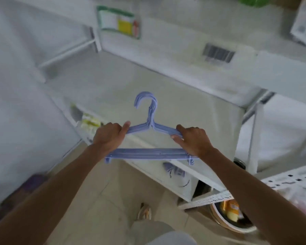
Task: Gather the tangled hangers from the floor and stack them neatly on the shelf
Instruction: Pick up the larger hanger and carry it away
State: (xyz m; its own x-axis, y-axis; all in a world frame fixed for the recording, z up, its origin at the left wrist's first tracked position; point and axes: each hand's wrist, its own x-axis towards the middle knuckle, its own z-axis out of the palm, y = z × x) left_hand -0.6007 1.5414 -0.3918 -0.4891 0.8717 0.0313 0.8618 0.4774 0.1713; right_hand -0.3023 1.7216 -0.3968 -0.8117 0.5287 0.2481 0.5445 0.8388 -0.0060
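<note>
- Looking down from the head cam, both arms are stretched out in front with a bunch of blue hangers (149, 153) held between them, lined up into one flat stack.
- Left hand (108, 136) is clenched around the left shoulder of the stack, thumb stretched along the sloping arm toward the neck.
- Right hand (193, 140) is wrapped around the right shoulder, index finger lying along the top edge and thumb tucked under it.
- So the stack sits right between the two hands: the hooks point up and away from the person, nested together and curling to the left, and the bottom bars run across just below the knuckles, from wrist to wrist.
- The hangers are up in the air, in front of and slightly above the front edge of the white shelf (166, 96), not resting on it. Can't tell how many are in the stack, too blurry.
- The shelf top behind the hooks looks bare and pale; a box with a barcode label (218, 53) sits further back on it.
- Lower down there's a blue-and-white shoe (173, 169) on a lower level of the shelf, under the right end of the stack.
- Beige tile floor (99, 200) below, with a round bowl (231, 218) holding something yellow off to the right.
</note>
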